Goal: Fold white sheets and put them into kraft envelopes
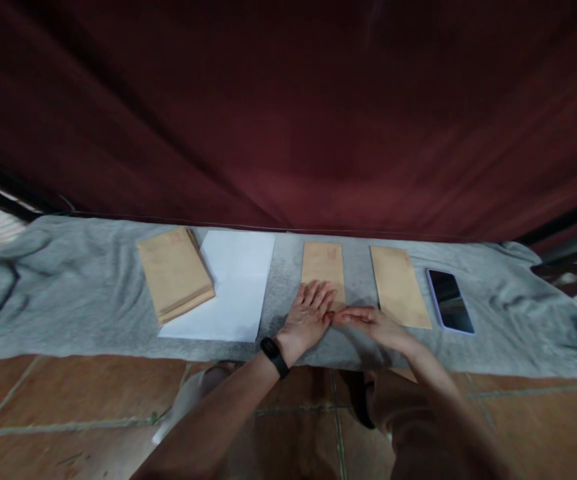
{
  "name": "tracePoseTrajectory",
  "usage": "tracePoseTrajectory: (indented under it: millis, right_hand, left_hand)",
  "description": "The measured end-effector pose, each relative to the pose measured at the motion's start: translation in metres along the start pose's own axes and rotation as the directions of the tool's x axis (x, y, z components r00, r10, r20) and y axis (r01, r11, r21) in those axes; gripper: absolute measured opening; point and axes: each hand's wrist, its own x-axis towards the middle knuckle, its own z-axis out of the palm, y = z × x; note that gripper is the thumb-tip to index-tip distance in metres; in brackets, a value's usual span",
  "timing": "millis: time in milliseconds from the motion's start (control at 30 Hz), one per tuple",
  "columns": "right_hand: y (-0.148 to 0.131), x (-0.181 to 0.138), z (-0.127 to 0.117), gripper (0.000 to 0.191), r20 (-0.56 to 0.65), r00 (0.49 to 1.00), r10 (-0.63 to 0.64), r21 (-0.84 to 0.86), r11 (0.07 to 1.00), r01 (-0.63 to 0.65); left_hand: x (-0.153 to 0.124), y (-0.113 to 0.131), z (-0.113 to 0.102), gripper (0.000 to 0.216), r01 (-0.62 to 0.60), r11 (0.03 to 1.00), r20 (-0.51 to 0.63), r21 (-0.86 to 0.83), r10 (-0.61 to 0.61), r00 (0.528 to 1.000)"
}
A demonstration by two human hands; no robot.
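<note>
A brown paper envelope (323, 261) lies on the grey cloth in front of me, its lower part covered by my hands. My left hand (309, 312) rests flat on it, palm down, fingers stretched out and a dark band on the wrist. Coming in from the right, my right hand (366, 321) has its fingers drawn together at the envelope's near right edge, with the fingertips close against my left hand. What those fingertips grip is partly hidden. To the right of this hand lies a second brown envelope (401, 287).
On the left, a stack of brown envelopes (174, 270) partly overlaps white paper (238, 280). A phone (451, 301) in a light purple case lies at the right. The grey cloth (83, 287) ends before a tiled floor (93, 390); a dark red curtain (288, 133) hangs behind.
</note>
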Motion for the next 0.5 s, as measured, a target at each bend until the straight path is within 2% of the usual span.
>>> tracePoseTrajectory:
  millis: [100, 167, 233, 367, 500]
  right_hand:
    - [0.008, 0.008, 0.004, 0.049, -0.274, 0.962, -0.001, -0.02, 1.0, -0.004]
    - [0.01, 0.014, 0.011, 0.053, -0.388, 0.921, -0.032, -0.069, 0.998, 0.005]
    - [0.008, 0.019, 0.019, 0.057, -0.373, 0.926, -0.065, -0.119, 0.993, 0.021]
    - [0.009, 0.024, 0.034, 0.058, -0.253, 0.96, -0.117, -0.208, 0.976, 0.065]
    - [0.022, 0.024, 0.045, 0.057, -0.276, 0.932, -0.234, -0.404, 0.908, 0.109]
  left_hand:
    - [-0.001, 0.007, -0.002, 0.054, 0.003, 1.0, 0.012, -0.004, -0.003, 1.0]
    - [-0.002, 0.012, -0.002, 0.054, 0.0, 1.0, 0.011, -0.007, 0.0, 1.0]
    - [-0.005, 0.017, -0.002, 0.053, -0.015, 1.0, 0.004, -0.003, 0.015, 1.0]
    - [-0.01, 0.023, 0.001, 0.054, -0.047, 0.999, -0.027, 0.003, 0.047, 0.999]
    - [-0.016, 0.025, 0.004, 0.061, -0.075, 0.997, -0.033, 0.008, 0.075, 0.997]
